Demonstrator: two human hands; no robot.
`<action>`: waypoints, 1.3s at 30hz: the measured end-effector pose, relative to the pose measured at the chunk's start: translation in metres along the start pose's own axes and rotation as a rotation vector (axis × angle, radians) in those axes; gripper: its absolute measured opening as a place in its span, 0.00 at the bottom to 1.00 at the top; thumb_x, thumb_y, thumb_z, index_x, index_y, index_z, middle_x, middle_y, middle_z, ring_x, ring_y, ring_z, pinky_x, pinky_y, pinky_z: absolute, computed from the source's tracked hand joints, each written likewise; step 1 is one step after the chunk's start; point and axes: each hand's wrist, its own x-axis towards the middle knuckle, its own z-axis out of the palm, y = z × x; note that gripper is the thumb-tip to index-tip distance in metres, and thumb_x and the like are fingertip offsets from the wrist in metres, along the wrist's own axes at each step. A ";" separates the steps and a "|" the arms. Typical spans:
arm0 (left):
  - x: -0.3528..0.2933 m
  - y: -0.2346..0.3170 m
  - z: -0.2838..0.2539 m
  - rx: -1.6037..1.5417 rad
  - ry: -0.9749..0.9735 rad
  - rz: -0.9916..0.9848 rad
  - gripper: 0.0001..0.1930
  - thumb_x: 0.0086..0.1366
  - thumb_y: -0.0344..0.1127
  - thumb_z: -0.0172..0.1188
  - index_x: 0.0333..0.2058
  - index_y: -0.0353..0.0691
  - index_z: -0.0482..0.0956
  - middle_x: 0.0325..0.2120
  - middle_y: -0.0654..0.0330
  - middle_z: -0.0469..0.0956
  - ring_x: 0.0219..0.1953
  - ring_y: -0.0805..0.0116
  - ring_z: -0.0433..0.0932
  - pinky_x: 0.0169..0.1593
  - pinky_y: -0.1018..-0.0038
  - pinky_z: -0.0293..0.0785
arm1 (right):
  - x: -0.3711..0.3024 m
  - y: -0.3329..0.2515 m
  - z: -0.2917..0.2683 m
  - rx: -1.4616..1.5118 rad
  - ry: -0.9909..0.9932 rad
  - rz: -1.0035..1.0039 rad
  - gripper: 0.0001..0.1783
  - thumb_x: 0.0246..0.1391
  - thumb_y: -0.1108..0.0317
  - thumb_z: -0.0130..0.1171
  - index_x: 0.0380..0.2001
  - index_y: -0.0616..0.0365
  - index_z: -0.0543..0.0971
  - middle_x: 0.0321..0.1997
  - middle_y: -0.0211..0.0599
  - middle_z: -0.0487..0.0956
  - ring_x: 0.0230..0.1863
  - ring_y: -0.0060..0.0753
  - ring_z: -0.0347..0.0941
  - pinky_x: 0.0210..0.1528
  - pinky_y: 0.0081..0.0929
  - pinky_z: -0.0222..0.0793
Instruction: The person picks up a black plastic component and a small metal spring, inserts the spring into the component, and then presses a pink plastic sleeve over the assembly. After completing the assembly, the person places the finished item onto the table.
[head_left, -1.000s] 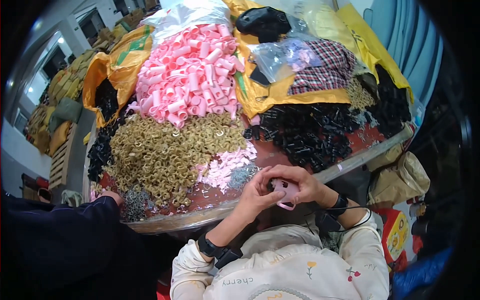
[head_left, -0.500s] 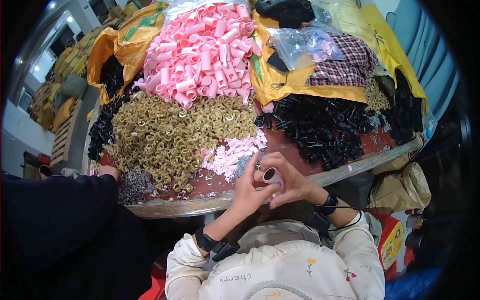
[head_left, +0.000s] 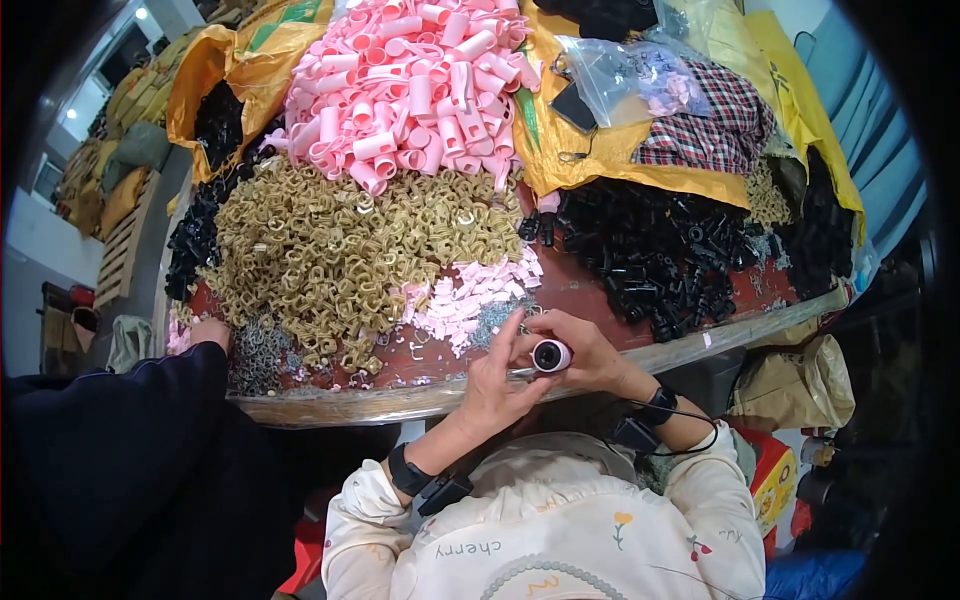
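Observation:
Just over the table's near edge, a short pink plastic tube-shaped part [head_left: 551,355] is held between my hands, its round end turned up toward me. Inside that end shows a black ring with a pale middle. My right hand [head_left: 585,352] curls round the tube from the right, fingers bent over its far side. From the left, my left hand [head_left: 495,380] pinches it, thumb beneath the rim and index finger raised beyond it. Both hands are closed; the tube's lower part is hidden by them. Beyond my fingers lie small grey metal pieces [head_left: 497,322] and flat pink plastic pieces [head_left: 465,310].
A heap of tan clips [head_left: 310,260] covers the table's left, with pink tube-shaped parts [head_left: 400,90] piled behind. Black plastic parts [head_left: 660,260] lie to the right, below a yellow sack [head_left: 590,165]. At left, a co-worker's hand [head_left: 210,333] rests by metal pieces.
The pink tube has turned, so its end now faces up and the black ring inside shows. My view has shifted slightly; both hands stay round the tube.

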 end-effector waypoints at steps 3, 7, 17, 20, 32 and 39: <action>-0.008 -0.003 0.001 -0.023 0.001 0.013 0.41 0.42 0.26 0.61 0.55 0.34 0.48 0.33 0.53 0.75 0.32 0.60 0.77 0.37 0.72 0.73 | -0.003 -0.004 0.002 -0.159 0.010 -0.069 0.34 0.30 0.58 0.67 0.43 0.60 0.67 0.34 0.39 0.71 0.36 0.39 0.69 0.37 0.29 0.65; -0.016 -0.003 0.003 -0.050 0.007 -0.001 0.40 0.43 0.26 0.61 0.54 0.35 0.49 0.33 0.53 0.74 0.33 0.62 0.77 0.38 0.72 0.73 | -0.009 -0.009 0.008 -0.356 0.060 -0.138 0.32 0.26 0.61 0.68 0.40 0.60 0.69 0.34 0.40 0.71 0.35 0.41 0.69 0.36 0.31 0.65; -0.016 0.004 0.002 -0.149 -0.034 0.005 0.38 0.44 0.24 0.61 0.54 0.36 0.52 0.35 0.53 0.74 0.35 0.68 0.75 0.38 0.77 0.72 | -0.030 -0.025 -0.004 -0.477 0.182 -0.183 0.30 0.26 0.65 0.67 0.38 0.59 0.71 0.32 0.38 0.73 0.34 0.40 0.69 0.36 0.30 0.63; -0.009 0.003 -0.005 -0.089 -0.104 -0.006 0.36 0.45 0.24 0.61 0.53 0.36 0.55 0.35 0.54 0.73 0.35 0.70 0.74 0.38 0.77 0.71 | -0.049 -0.038 -0.022 -0.493 0.234 -0.113 0.28 0.27 0.65 0.67 0.37 0.59 0.71 0.31 0.38 0.73 0.33 0.40 0.69 0.36 0.29 0.63; 0.055 -0.020 0.043 0.227 -0.371 0.124 0.22 0.46 0.31 0.60 0.42 0.37 0.68 0.30 0.55 0.73 0.29 0.62 0.74 0.32 0.74 0.72 | -0.300 -0.111 -0.076 -0.744 0.439 1.008 0.20 0.28 0.65 0.64 0.29 0.62 0.72 0.23 0.41 0.72 0.25 0.40 0.70 0.30 0.27 0.65; 0.089 -0.037 0.111 0.405 -0.347 0.460 0.13 0.45 0.29 0.55 0.34 0.37 0.71 0.37 0.53 0.67 0.27 0.54 0.73 0.30 0.68 0.71 | -0.323 -0.093 -0.059 -0.814 0.371 1.260 0.18 0.31 0.62 0.62 0.28 0.58 0.74 0.27 0.44 0.73 0.30 0.47 0.69 0.32 0.36 0.64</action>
